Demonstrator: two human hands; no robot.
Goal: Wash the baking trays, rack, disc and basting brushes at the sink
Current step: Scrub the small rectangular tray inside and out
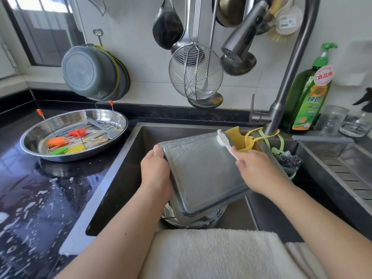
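Observation:
A rectangular steel baking tray (203, 174) stands tilted over the sink (128, 164), its flat underside facing me and wet with suds near the top. My left hand (156, 170) grips its left edge. My right hand (255, 170) holds a white dish brush (225, 140) against the tray's upper right corner. Under the tray lie more steel pieces (193, 219), partly hidden. On the counter to the left, a round steel pan (74, 134) holds a wire rack and orange, green and yellow basting brushes (60, 144).
The pull-out faucet (243, 35) hangs above the sink. A green dish soap bottle (310, 95) and glass jars stand at right, beside a drain tray (342, 164). Ladles and a wire skimmer (195, 75) hang on the wall. A white towel (211, 254) covers the front edge. The black counter at left is wet.

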